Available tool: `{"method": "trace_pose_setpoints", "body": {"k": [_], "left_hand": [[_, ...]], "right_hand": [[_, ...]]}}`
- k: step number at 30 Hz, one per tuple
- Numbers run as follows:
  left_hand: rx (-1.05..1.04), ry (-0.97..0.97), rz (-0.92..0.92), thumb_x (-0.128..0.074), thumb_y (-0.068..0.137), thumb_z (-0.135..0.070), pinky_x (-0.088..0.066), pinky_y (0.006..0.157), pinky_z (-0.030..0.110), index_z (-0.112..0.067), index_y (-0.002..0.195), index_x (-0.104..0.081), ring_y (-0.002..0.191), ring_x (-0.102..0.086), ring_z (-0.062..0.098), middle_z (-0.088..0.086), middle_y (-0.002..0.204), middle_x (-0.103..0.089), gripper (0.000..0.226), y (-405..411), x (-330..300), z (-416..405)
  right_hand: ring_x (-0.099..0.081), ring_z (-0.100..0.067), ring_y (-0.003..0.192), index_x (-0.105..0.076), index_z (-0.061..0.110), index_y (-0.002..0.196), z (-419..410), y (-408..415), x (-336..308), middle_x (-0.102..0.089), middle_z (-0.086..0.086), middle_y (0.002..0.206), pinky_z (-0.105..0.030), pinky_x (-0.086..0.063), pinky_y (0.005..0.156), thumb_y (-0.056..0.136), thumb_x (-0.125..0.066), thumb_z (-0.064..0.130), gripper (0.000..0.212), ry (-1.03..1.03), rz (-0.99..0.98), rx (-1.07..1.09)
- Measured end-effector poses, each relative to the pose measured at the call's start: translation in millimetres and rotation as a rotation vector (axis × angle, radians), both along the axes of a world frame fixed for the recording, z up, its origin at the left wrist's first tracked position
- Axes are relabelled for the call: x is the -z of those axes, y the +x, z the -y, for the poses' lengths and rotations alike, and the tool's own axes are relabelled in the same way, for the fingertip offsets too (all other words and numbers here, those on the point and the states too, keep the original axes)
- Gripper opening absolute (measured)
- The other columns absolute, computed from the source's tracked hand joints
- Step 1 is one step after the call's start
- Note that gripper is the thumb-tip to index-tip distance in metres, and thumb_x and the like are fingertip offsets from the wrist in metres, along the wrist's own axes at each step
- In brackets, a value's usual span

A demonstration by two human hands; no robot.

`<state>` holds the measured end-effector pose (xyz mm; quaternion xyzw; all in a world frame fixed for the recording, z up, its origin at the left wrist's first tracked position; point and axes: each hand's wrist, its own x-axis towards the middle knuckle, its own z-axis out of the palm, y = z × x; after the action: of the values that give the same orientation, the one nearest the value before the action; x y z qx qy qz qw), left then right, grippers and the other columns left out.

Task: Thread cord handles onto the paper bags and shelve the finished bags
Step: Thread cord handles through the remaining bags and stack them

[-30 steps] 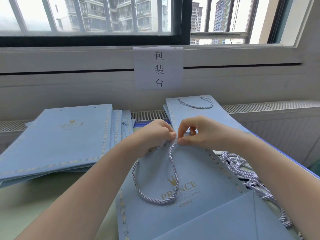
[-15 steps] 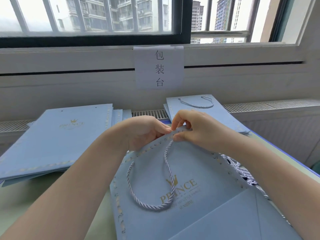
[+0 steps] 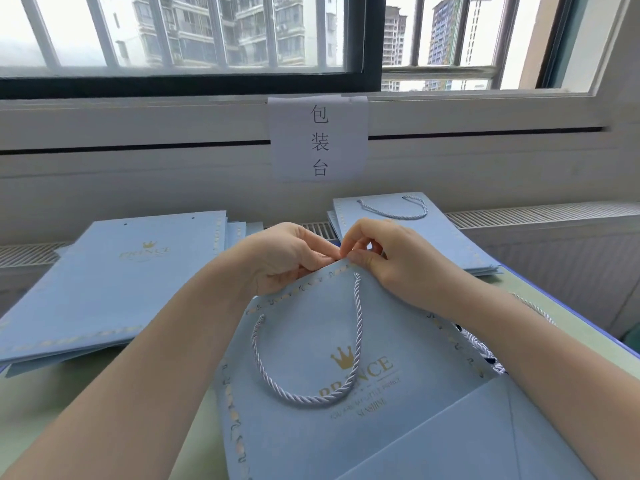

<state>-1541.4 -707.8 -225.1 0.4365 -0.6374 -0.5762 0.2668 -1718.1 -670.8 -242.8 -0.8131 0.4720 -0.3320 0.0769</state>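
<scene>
Two bare hands are working at the top edge of a pale blue paper bag lying flat on a table under a window.

A window [image 3: 180,32] is spanning the back wall, with a paper sign [image 3: 318,140] hanging below its sill. On the table [image 3: 41,403], a stack of handle-less bags [image 3: 110,285] is lying at the left, and a stack of bags with handles [image 3: 408,230] is lying at the back right. The paper bag [image 3: 346,427] is lying nearest the viewer, tilted. A loose bundle of cords [image 3: 481,344] is showing just beside its right edge. A cord handle [image 3: 304,396] is looping across its front. The left hand [image 3: 287,258] is gripping the bag's top edge, and the right hand [image 3: 391,258] is pinching that edge where the cord enters; the two hands are touching.
</scene>
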Motion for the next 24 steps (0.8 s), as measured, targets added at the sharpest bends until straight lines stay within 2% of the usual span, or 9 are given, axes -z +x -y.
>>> {"method": "trace_pose_setpoints", "body": {"k": [5, 7, 9, 11, 13, 14, 16, 19, 24], "left_hand": [[-0.137, -0.369, 0.233, -0.065, 0.085, -0.001, -0.053, 0.073, 0.029, -0.008, 0.088, -0.072, 0.07, -0.056, 0.02, 0.017, 0.08, -0.064, 0.01, -4.8, -7.2, -5.5], [-0.207, -0.604, 0.334, -0.064, 0.087, -0.008, -0.052, 0.062, 0.024, -0.012, 0.084, -0.068, 0.06, -0.054, 0.014, 0.007, 0.07, -0.06, 0.006, -8.9, -17.6, -12.1], [-0.183, -0.772, 0.429, -0.064, 0.089, -0.019, -0.039, 0.042, 0.012, -0.014, 0.076, -0.062, 0.044, -0.048, 0.001, -0.001, 0.063, -0.056, 0.014, -16.2, -30.1, -24.8], [-0.028, -0.742, 0.543, -0.06, 0.09, -0.032, -0.041, 0.046, 0.013, -0.011, 0.076, -0.063, 0.049, -0.055, 0.001, -0.001, 0.066, -0.062, 0.026, -28.4, -36.0, -40.6], [0.135, -0.69, 0.783, -0.057, 0.09, -0.042, -0.049, 0.065, 0.024, -0.008, 0.083, -0.064, 0.071, -0.064, 0.015, 0.001, 0.074, -0.066, 0.035, -45.4, -25.6, -53.9], [0.183, -0.711, 0.918, -0.057, 0.089, -0.043, -0.048, 0.071, 0.029, -0.008, 0.089, -0.061, 0.081, -0.063, 0.021, 0.002, 0.079, -0.065, 0.035, -54.9, -17.5, -59.5], [0.177, -0.781, 1.068, -0.06, 0.09, -0.032, -0.042, 0.071, 0.034, -0.01, 0.103, -0.054, 0.096, -0.059, 0.029, 0.007, 0.097, -0.061, 0.027, -72.3, 1.2, -66.9], [0.139, -0.767, 1.065, -0.052, 0.09, -0.009, -0.032, 0.068, 0.033, -0.008, 0.106, -0.04, 0.105, -0.055, 0.036, 0.016, 0.113, -0.054, 0.02, -88.1, 20.2, -76.5], [0.119, -0.731, 1.077, -0.048, 0.092, -0.008, -0.031, 0.07, 0.034, -0.006, 0.107, -0.038, 0.106, -0.052, 0.037, 0.018, 0.106, -0.051, 0.018, -88.5, 23.6, -81.0]], "right_hand": [[-0.042, 0.009, 0.075, -0.062, 0.018, 0.095, 0.7, -0.2, 0.8, -0.047, 0.016, 0.075, -0.006, -0.031, 0.065, 0.095, -0.051, 0.014, 0.012, -0.04, 0.03, 0.062], [-0.042, -0.002, 0.078, -0.062, 0.016, 0.097, 3.0, -1.7, 1.0, -0.05, 0.014, 0.076, -0.007, -0.032, 0.066, 0.096, -0.049, 0.014, 0.013, -0.06, 0.044, 0.116], [-0.042, -0.014, 0.084, -0.061, 0.015, 0.097, 5.8, -4.2, 2.3, -0.051, 0.011, 0.075, -0.016, -0.031, 0.064, 0.097, -0.048, 0.013, 0.013, -0.092, 0.045, 0.172], [-0.043, -0.019, 0.089, -0.06, 0.015, 0.094, 8.7, -7.3, 4.1, -0.054, 0.006, 0.076, -0.026, -0.025, 0.064, 0.097, -0.047, 0.013, 0.013, -0.111, 0.051, 0.218], [-0.041, -0.018, 0.09, -0.061, 0.015, 0.094, 11.8, -10.1, 5.5, -0.053, 0.007, 0.077, -0.025, -0.025, 0.065, 0.096, -0.047, 0.01, 0.014, -0.117, 0.082, 0.256], [-0.04, -0.017, 0.09, -0.062, 0.015, 0.095, 13.7, -11.1, 6.4, -0.051, 0.01, 0.076, -0.024, -0.026, 0.066, 0.095, -0.047, 0.008, 0.016, -0.123, 0.096, 0.273], [-0.039, -0.017, 0.09, -0.065, 0.014, 0.096, 17.6, -13.5, 9.7, -0.051, 0.01, 0.078, -0.024, -0.025, 0.068, 0.094, -0.047, 0.004, 0.02, -0.124, 0.091, 0.307], [-0.042, -0.021, 0.089, -0.067, 0.012, 0.094, 24.3, -20.0, 16.3, -0.058, 0.004, 0.083, -0.026, -0.027, 0.073, 0.092, -0.048, 0.001, 0.021, -0.095, 0.079, 0.346], [-0.055, -0.029, 0.098, -0.068, 0.012, 0.092, 28.9, -27.8, 19.9, -0.066, -0.003, 0.09, -0.038, -0.043, 0.084, 0.091, -0.048, 0.0, 0.023, -0.055, 0.137, 0.363]]}}
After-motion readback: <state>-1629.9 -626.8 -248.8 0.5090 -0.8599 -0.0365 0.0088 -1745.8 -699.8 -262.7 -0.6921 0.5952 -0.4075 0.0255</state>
